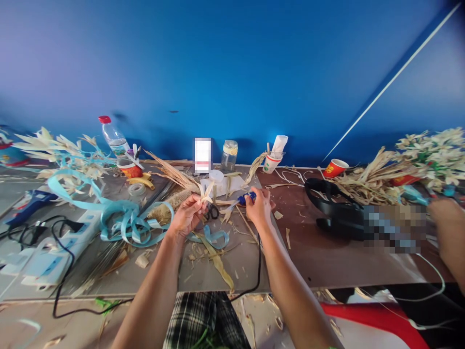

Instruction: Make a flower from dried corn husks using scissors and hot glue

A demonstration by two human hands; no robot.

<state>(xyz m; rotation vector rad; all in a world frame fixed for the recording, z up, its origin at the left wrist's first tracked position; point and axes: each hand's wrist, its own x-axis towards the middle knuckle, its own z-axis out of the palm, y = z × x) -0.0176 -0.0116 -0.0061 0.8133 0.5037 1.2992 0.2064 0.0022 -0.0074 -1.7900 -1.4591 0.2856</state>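
Observation:
My left hand (189, 213) pinches a small pale flower of dried husk petals (206, 194) between its fingertips, above the middle of the table. Just to the right, my right hand (259, 206) is closed around a blue hot glue gun (247, 198), its tip pointing left toward the flower but apart from it. A black cord (259, 261) runs down from that hand over the table edge. Black-handled scissors (212, 212) lie between my hands. Loose husk strips (220, 266) and light-blue ribbon (125, 220) are on the table close by.
At left are a power strip (69, 252) and another blue glue gun (31, 206). Along the wall stand a water bottle (112, 138), a glass jar (229, 156) and paper cups (336, 167). A black headset-like object (336, 213) lies right, near another person's hand (448, 218).

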